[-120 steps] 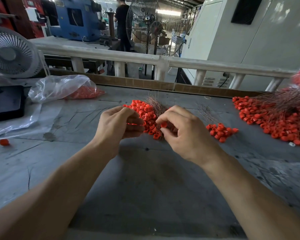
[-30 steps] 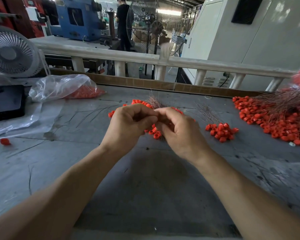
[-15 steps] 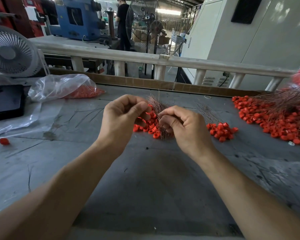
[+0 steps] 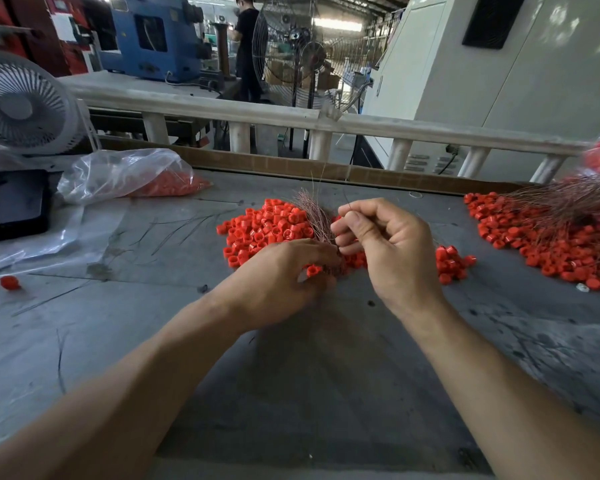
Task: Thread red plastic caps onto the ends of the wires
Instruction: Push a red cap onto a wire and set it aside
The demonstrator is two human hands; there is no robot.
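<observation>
A heap of loose red plastic caps point(image 4: 267, 226) lies mid-table with a bundle of thin copper wires point(image 4: 314, 213) standing out of it. My left hand point(image 4: 278, 278) is down at the heap's near edge, its fingers curled around a red cap point(image 4: 313, 270). My right hand point(image 4: 385, 244) is raised just right of the bundle and pinches a thin wire point(image 4: 347, 205) between thumb and forefinger. A small cluster of caps point(image 4: 451, 263) lies right of my right hand.
A big pile of capped wires point(image 4: 561, 230) covers the right side. A clear plastic bag of caps point(image 4: 129, 178) sits at the back left beside a white fan point(image 4: 21, 105) and a black tray point(image 4: 13, 202). One stray cap point(image 4: 9, 282) lies at the left. A cardboard strip point(image 4: 291, 166) edges the back.
My left hand dropped from in front of the wire bundle down to the heap's near edge and now holds a cap. My right hand rose and shifted right, still pinching a wire.
</observation>
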